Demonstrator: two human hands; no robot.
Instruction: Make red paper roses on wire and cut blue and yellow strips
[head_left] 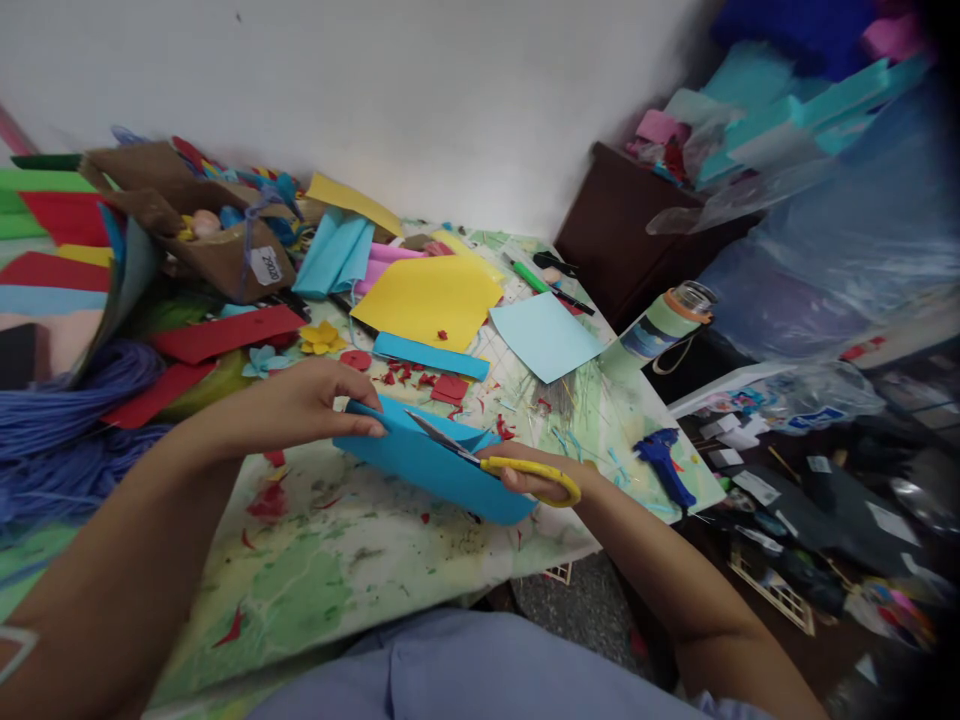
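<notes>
the left hand (296, 405) pinches a folded sheet of blue paper (435, 475) above the scrap-strewn surface (330, 570); the right hand (521, 472) grips yellow-handled scissors (561, 487), their blades apparently against the paper's upper edge.

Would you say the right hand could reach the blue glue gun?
Probably yes: the right hand is close to the blue glue gun with nothing bulky between, though it would first need to release the yellow-handled scissors.

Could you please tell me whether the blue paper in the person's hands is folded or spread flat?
Folded: the blue paper doubles over, its flap curling up by the left hand.
</notes>
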